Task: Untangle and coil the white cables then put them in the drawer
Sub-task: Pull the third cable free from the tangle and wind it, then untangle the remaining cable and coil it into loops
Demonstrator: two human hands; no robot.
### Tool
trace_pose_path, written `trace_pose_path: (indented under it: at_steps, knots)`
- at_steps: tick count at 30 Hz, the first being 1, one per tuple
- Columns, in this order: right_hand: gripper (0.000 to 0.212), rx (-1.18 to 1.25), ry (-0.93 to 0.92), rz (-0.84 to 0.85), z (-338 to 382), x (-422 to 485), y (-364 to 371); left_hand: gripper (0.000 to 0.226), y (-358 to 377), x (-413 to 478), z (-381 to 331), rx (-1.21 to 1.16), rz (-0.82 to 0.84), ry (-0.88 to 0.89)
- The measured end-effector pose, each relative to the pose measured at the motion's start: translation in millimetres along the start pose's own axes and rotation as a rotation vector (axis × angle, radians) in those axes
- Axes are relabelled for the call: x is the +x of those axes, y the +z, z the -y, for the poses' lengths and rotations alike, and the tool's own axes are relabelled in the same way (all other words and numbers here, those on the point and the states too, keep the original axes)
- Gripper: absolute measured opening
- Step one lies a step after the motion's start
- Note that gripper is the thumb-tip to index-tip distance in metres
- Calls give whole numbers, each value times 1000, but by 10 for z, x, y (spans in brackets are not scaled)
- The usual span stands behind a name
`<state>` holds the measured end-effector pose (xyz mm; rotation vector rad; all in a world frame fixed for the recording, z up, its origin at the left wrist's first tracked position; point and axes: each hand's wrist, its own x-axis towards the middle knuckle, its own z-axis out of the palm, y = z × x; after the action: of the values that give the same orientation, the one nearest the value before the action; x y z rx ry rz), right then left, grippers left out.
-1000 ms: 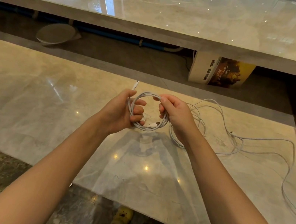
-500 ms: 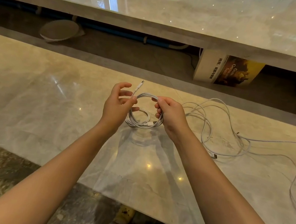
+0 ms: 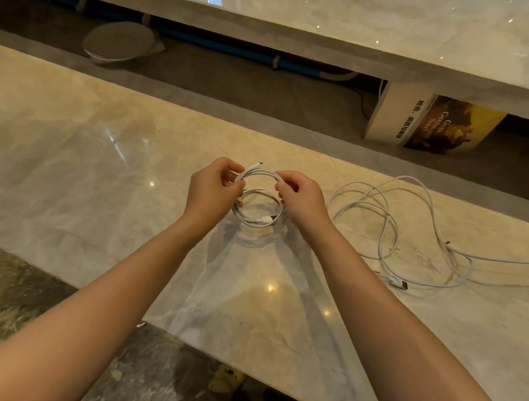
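A coiled white cable [image 3: 257,220] hangs as a small ring just above the marble table [image 3: 53,167]. My left hand [image 3: 211,186] pinches the ring's left side, where a plug end sticks up past the fingers. My right hand [image 3: 303,199] grips the ring's right side with curled fingers. To the right, loose white cables [image 3: 391,220] lie tangled on the table, with one plug end [image 3: 400,284] near my right forearm. No drawer is in view.
A raised marble shelf [image 3: 353,23] runs across the back. Below it, in the dark gap, lie a pale round dish [image 3: 118,43] and a book [image 3: 437,125]. The table's front edge runs diagonally; stone floor and yellow slippers [image 3: 259,397] show below.
My left hand, open with fingers spread half a second ago, has closed on the coil's left side. The coil sits between both hands as before; the camera has tilted slightly.
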<state>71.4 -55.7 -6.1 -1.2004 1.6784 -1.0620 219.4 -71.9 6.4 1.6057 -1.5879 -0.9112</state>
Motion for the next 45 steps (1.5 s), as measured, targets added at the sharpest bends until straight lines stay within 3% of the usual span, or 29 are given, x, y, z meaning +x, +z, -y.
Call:
trace_pose_path:
  at_steps: [10,14,17,20,24,26,28,31,34,40,45]
  knots:
    - [24,-360,10,-73,-432,193,162,20,293,267,363,364,76,59]
    - [27,-359,-5,-62,-431,131,123,27,282,271,436,360,115,68]
    - [31,-281,-16,-29,-297,17,-92,31,233,230,326,314,54,93]
    - [26,-394,-53,-10,-253,-141,-530,28,259,104,108,327,32,187]
    - [17,-801,-10,88,-405,-488,-1070,24,653,-286,-223,286,284,347]
    - [23,-1010,31,150,-524,-637,-1138,22,890,-468,-340,263,431,245]
    - [21,-1098,13,153,-637,-716,-1132,17,1076,-586,-402,200,537,24]
    - [13,-996,-89,26,-707,-766,-1122,10,1236,-661,-445,-34,559,-295]
    - [10,-781,-133,-88,-716,-791,-1124,17,1251,-639,-518,-264,507,-433]
    - [5,-318,-70,-13,-609,-853,-1283,24,1121,-537,-570,-346,475,-421]
    - [12,-237,-74,-92,-529,-885,-1483,21,944,-484,-591,-426,401,-367]
